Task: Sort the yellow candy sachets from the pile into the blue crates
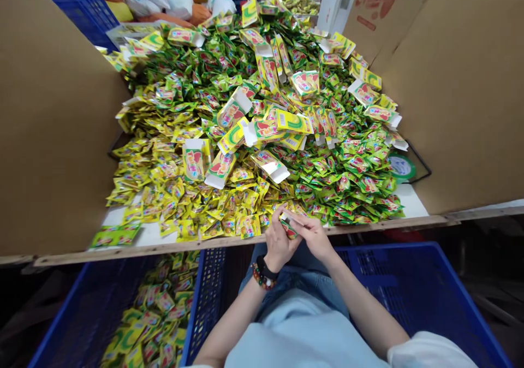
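Observation:
At the front edge of the table, my left hand (277, 243) is closed around a small candy box (289, 227) with green and red print and a pale end. My right hand (314, 239) meets it from the other side, thumb and fingers pinching at the box; whether they also hold a small packet is hidden. Just beyond my hands lie yellow candy packets (221, 223) on the left and green candy packets (352, 193) on the right. Several open-ended candy boxes (268, 130) rest on top of the heap.
Tall cardboard walls (49, 122) flank the table. A blue crate (204, 302) with many filled boxes (151, 313) stands below left; another blue crate (446, 291) is below right. A green tape roll (402, 167) lies at the right, a flat green packet strip (115, 235) at the front left.

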The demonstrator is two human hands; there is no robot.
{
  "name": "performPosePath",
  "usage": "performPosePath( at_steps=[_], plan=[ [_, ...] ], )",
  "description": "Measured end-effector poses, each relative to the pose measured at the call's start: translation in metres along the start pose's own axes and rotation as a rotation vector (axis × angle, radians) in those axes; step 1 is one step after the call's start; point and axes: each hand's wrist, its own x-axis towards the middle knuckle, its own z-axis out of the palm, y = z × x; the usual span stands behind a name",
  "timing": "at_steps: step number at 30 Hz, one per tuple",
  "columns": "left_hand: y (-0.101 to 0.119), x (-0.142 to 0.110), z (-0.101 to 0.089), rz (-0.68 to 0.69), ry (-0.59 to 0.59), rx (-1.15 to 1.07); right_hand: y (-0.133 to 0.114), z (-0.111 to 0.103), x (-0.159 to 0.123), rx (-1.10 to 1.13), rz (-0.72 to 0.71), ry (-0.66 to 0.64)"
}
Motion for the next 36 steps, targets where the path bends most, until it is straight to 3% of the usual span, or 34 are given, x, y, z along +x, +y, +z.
performPosePath(
  at_steps=[3,8,11,14,18,19,21,24,26,28,30,33,36],
  plan=[
    [0.002,-0.001,0.000,-0.003,-0.039,0.025,-0.001,0.002,-0.004,-0.204,-0.106,0.049],
    [0.003,-0.003,0.002,-0.037,-0.030,0.050,0.003,0.003,-0.002,-0.268,-0.094,0.166],
    [0.003,-0.004,0.002,-0.042,-0.021,0.040,0.005,0.001,-0.001,-0.330,-0.158,0.135],
    [0.004,-0.002,0.005,-0.055,-0.016,0.006,0.007,0.000,-0.004,-0.521,-0.308,0.056],
    [0.006,-0.002,0.001,-0.034,-0.077,-0.045,0.006,-0.006,-0.011,-0.738,-0.474,-0.064],
    [0.005,-0.003,-0.009,-0.024,-0.052,-0.029,0.005,-0.011,-0.012,-0.764,-0.501,-0.087],
    [-0.001,-0.009,-0.048,-0.051,0.112,0.093,0.003,-0.025,-0.012,-0.847,-0.521,-0.022],
    [-0.019,-0.023,-0.139,-0.277,0.522,0.554,0.003,-0.051,-0.008,-1.204,-0.382,0.288],
    [-0.030,-0.032,-0.191,-0.425,0.584,0.842,0.005,-0.064,-0.004,-1.471,-0.237,0.388],
    [-0.035,-0.034,-0.212,-0.479,0.565,0.914,0.009,-0.070,-0.001,-1.598,-0.162,0.346],
    [-0.034,-0.027,-0.200,-0.434,0.433,0.847,0.013,-0.071,0.000,-1.557,-0.181,0.292],
    [-0.025,-0.010,-0.145,-0.333,0.117,0.759,0.017,-0.071,-0.002,-1.278,-0.268,0.325],
    [-0.016,0.003,-0.101,-0.340,-0.081,0.822,0.015,-0.071,-0.004,-0.868,-0.221,0.426]
  ],
)
